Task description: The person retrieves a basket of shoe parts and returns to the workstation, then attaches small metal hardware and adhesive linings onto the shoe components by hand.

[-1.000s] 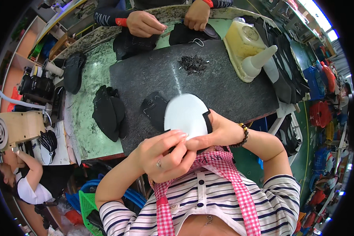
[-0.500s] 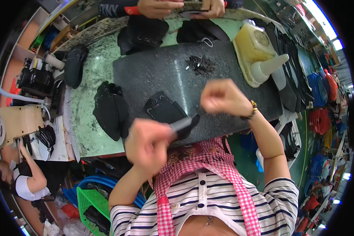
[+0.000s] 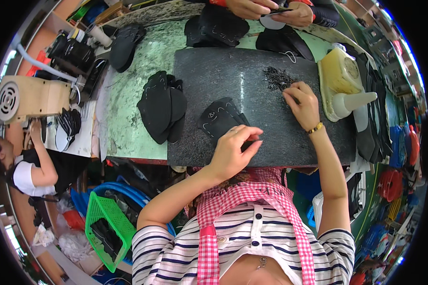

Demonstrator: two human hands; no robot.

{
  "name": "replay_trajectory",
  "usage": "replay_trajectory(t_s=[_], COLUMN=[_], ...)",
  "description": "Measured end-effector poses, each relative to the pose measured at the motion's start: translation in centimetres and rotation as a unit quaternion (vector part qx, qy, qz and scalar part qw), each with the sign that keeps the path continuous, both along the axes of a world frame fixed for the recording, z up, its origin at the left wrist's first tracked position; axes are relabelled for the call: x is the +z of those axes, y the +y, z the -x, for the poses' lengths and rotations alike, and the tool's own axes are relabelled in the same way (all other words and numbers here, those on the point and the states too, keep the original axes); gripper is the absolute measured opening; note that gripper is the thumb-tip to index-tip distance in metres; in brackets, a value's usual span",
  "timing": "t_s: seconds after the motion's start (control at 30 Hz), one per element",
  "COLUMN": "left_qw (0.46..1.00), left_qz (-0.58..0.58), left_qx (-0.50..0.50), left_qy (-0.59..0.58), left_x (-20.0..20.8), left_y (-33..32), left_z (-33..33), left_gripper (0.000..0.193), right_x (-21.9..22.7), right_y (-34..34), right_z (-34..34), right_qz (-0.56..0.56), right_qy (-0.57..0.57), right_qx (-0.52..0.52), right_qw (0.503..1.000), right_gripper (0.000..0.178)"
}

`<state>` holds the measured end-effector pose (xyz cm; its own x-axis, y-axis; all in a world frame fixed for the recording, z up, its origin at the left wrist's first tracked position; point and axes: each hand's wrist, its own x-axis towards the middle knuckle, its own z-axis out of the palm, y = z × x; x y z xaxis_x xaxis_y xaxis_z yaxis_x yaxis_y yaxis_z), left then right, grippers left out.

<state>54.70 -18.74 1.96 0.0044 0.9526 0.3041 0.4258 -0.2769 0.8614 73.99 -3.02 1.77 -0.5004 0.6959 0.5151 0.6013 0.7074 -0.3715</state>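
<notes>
Black stitched pieces point(image 3: 218, 115) lie on the dark mat point(image 3: 205, 71), just beyond the nearer left hand point(image 3: 235, 149), loosely curled, apparently empty; long axis partly hidden; right hand point(image 3: 303, 105) bunched beside dark scraps point(image 3: 276, 77), contents unclear.

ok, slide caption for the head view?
Left hand by black pieces, right hand beside dark scraps, both over a dark mat.

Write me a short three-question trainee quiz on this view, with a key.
1. Multiple choice: the right hand is nearest to (a) the beige machine, (b) the dark scraps, (c) the spool.
2. True or false: the left hand is nearer the black pieces than the dark scraps.
3. Fill in: the basket at lower left is coloured ____.

Key: 1 b; 2 true; 3 green.
</notes>
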Motion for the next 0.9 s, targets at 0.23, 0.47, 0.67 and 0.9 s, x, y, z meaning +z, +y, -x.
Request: replay_trajectory(t_s=[0.23,0.47,0.67,0.9], left_qw=[0.928,0.961,0.968,0.803], left_qz=[0.183,0.098,0.106,0.225], left_qx=[-0.057,-0.066,-0.055,-0.193], left_qy=[-0.320,-0.251,-0.220,-0.518], left_x=[0.4,3.0,3.3,2.2], left_y=[2.4,0.7,-1.2,-1.3], left_z=[0.7,1.3,1.6,1.9], left_gripper=[0.019,0.011,0.004,0.009], right_x=[2.4,3.2,5.4,5.5], right_y=[-6.9,-9.0,-10.4,-10.6], right_z=[2.1,1.6,2.1,3.0], right_qz=[0.501,0.619,0.485,0.309], right_qy=[0.253,0.331,0.213,0.259], right_qx=[0.185,0.219,0.238,0.279], right_qw=[0.807,0.678,0.814,0.872], right_gripper=[0.009,0.010,0.012,0.010])
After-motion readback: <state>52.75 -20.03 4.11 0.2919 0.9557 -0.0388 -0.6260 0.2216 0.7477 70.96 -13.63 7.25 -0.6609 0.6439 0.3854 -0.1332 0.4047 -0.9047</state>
